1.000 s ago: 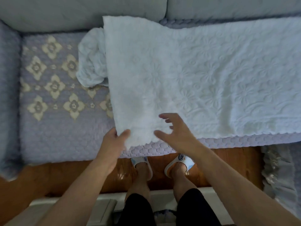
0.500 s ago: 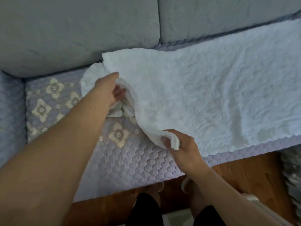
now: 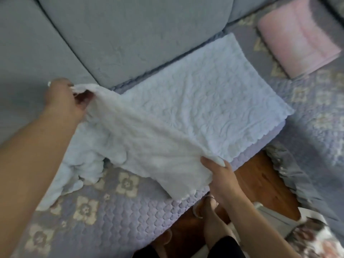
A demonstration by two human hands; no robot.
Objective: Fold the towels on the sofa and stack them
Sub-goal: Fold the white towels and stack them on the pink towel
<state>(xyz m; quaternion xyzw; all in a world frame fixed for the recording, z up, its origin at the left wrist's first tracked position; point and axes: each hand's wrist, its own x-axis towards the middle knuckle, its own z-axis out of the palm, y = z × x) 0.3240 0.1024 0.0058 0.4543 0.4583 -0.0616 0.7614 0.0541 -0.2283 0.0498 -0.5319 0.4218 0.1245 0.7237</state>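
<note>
Now the left end of the white towel (image 3: 195, 101) is off the seat, where a second ago it lay flat with only its near corner in the fingers. The left hand (image 3: 63, 101) pinches the far corner, up by the back cushions (image 3: 130, 40), and the right hand (image 3: 221, 175) pinches the near corner at the front edge of the sofa (image 3: 115, 211); both grips are closed on cloth. Between them the raised edge hangs in a loose band, while the right half of the towel remains spread on the seat, its scalloped edge along the front. That looks like the start of the first fold, with the lifted end ready to go over onto the flat half.

Under the left forearm sits a crumpled towel (image 3: 81, 164), unfolded, touching or just beside the lifted cloth; lifting the end has uncovered more of it. It could get dragged along if the fold sweeps low. Further right, well apart, a folded pink towel (image 3: 297, 36) lies on the seat, a likely base for the stack. Below the sofa edge are a wooden floor (image 3: 260, 185) and the person's feet (image 3: 208, 211). The picture is blurred, so exact finger placement is unclear.
</note>
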